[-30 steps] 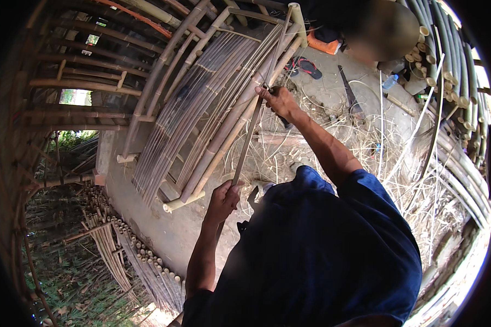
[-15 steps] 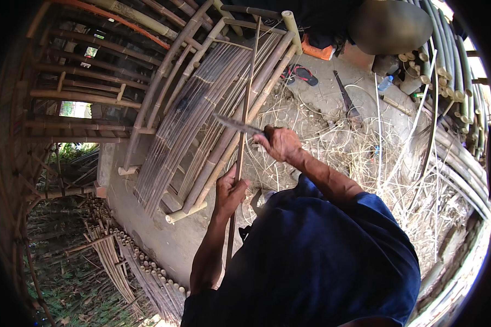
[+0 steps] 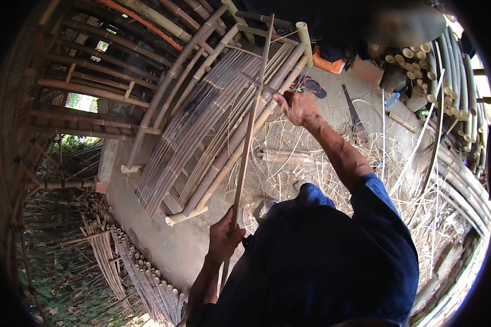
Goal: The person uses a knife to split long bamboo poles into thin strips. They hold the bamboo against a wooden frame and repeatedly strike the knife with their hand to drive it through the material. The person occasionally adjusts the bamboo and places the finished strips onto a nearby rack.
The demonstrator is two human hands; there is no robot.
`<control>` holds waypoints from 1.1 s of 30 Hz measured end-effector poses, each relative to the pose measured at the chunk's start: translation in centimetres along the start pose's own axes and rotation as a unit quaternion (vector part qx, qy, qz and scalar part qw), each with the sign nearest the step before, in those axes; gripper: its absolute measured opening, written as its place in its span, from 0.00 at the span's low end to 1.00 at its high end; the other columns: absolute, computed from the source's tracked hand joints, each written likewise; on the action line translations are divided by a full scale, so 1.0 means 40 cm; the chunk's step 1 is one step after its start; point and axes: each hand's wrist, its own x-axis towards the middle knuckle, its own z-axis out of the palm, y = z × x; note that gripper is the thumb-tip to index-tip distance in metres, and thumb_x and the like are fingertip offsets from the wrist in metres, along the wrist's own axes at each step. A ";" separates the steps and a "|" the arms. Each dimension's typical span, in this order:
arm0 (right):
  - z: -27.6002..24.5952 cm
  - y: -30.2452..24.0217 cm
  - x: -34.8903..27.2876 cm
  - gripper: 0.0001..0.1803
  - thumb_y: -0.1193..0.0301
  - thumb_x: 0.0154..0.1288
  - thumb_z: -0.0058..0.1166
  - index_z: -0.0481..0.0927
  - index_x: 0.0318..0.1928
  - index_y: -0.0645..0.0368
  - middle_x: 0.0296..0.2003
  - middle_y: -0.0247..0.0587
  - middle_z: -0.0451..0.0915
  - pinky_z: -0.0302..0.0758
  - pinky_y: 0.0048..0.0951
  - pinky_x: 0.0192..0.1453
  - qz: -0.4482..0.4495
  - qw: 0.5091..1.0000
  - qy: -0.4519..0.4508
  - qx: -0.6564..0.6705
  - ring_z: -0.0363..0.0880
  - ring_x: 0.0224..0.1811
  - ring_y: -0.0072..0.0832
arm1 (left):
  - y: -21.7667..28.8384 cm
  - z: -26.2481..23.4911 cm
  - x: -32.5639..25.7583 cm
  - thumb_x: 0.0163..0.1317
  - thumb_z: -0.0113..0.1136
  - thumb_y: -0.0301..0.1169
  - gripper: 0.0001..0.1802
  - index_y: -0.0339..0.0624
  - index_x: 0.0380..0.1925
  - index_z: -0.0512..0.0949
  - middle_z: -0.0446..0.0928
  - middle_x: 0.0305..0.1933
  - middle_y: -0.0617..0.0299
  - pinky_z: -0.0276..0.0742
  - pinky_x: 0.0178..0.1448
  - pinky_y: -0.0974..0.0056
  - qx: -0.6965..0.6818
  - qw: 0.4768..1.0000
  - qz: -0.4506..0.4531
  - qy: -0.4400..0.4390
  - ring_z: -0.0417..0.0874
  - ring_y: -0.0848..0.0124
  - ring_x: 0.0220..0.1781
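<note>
While left hand (image 3: 223,240) grips bamboo strip (image 3: 249,136) low, right hand (image 3: 295,106) clenches blade handle against it.

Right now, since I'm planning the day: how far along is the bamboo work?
Done: a slatted bamboo panel lies framed on the floor, shavings scattered beside it. In hand: the left hand grips a long strip; the right hand works a blade on it. Left: uncut poles wait stacked.

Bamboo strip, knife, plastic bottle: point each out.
Bamboo strip (image 3: 249,136), head view, mid-length between the hands.
Knife (image 3: 255,82), head view, blade crossing the strip.
Plastic bottle (image 3: 390,100), head view, its body on the ground.
</note>
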 end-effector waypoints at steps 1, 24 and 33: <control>-0.021 0.031 0.029 0.45 0.33 0.71 0.27 0.83 0.37 0.63 0.32 0.61 0.83 0.79 0.50 0.48 0.023 0.999 0.016 0.030 0.84 0.39 0.54 | -0.010 -0.001 -0.020 0.58 0.57 0.18 0.40 0.35 0.73 0.58 0.63 0.15 0.75 0.59 0.22 0.74 -0.005 1.000 -0.005 0.005 0.62 0.85 0.16; -0.314 0.378 0.156 0.43 0.32 0.69 0.37 0.77 0.24 0.63 0.14 0.39 0.70 0.66 0.36 0.23 0.178 0.929 0.278 0.166 0.72 0.17 0.30 | -0.006 -0.108 -0.135 0.75 0.48 0.36 0.21 0.34 0.59 0.77 0.71 0.15 0.71 0.70 0.23 0.73 0.097 0.994 -0.011 0.050 0.73 0.84 0.18; 0.060 -0.185 -0.236 0.38 0.36 0.73 0.27 0.76 0.45 0.61 0.32 0.55 0.83 0.80 0.48 0.38 -0.052 0.977 -0.205 -0.010 0.85 0.34 0.49 | 0.038 -0.041 0.377 0.69 0.60 0.46 0.25 0.40 0.58 0.77 0.60 0.18 0.77 0.62 0.19 0.73 -0.014 1.000 -0.020 0.016 0.62 0.86 0.17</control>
